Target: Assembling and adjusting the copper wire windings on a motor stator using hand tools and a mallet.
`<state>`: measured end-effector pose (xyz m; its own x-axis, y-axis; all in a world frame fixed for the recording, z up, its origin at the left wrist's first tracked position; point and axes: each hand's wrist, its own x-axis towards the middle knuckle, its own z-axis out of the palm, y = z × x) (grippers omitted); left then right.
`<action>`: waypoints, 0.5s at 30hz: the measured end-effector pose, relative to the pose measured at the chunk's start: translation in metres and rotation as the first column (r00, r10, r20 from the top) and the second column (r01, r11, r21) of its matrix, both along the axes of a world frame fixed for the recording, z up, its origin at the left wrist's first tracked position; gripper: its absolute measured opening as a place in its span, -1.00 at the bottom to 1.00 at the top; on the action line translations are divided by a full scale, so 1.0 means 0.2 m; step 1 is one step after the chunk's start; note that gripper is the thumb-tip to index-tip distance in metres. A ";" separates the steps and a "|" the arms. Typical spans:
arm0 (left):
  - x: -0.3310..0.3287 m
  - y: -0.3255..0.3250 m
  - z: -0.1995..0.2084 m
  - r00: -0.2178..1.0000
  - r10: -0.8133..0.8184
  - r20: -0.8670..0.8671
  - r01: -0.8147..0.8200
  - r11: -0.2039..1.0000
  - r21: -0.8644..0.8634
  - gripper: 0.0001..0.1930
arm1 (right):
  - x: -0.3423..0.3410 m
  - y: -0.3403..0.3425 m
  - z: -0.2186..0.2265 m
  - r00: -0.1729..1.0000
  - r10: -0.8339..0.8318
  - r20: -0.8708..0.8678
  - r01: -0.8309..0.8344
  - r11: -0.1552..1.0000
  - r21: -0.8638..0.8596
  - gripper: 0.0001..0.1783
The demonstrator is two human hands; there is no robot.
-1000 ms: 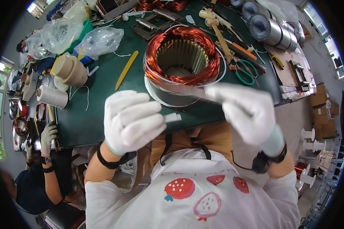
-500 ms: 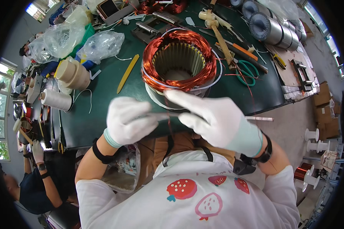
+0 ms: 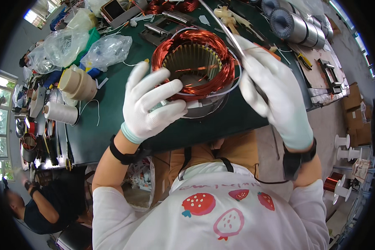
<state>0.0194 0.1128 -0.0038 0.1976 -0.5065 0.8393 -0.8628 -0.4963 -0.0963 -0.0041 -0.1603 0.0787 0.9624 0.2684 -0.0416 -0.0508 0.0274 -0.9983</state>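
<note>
A motor stator (image 3: 193,62) with copper windings sits upright on the green table (image 3: 112,121), close to its near edge. My left hand (image 3: 152,102), in a white glove, rests on the stator's near left side, fingers spread over the copper coil. In its white glove, my right hand (image 3: 275,91) is to the right of the stator and pinches a long thin pale strip (image 3: 227,29) that runs up and to the left past the stator's far rim.
Rolls of tape (image 3: 77,83) and a white thread spool (image 3: 60,112) lie at the left, plastic bags (image 3: 106,50) behind them. Metal stator cores (image 3: 302,27) stand at the back right. Another person (image 3: 37,208) sits low left. Spools (image 3: 341,146) lie on the floor right.
Both hands have moved from in front of the stator up to it. The left hand now lies on the coil, and the right hand has lifted the strip up to the right.
</note>
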 end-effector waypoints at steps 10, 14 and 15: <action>-0.05 -0.09 -0.07 0.998 0.051 0.037 -0.053 0.996 0.066 -0.57 | -0.41 -0.23 -0.19 0.961 0.147 0.236 0.008 0.834 -0.552 -0.52; -0.09 -0.23 -0.05 0.986 0.160 0.047 -0.162 0.986 0.031 -0.61 | -0.41 -0.32 -0.11 0.909 0.262 0.323 0.073 0.664 -0.744 -0.41; -0.09 -0.26 -0.04 0.982 0.186 0.039 -0.187 0.982 0.023 -0.62 | -0.40 -0.34 -0.10 0.921 0.256 0.295 0.072 0.631 -0.772 -0.39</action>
<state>0.0017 0.0603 -0.0125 0.2603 -0.4858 0.8344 -0.7511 -0.6449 -0.1411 -0.0847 -0.2279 0.0585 0.9214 0.3851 0.0530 0.3382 -0.7268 -0.5979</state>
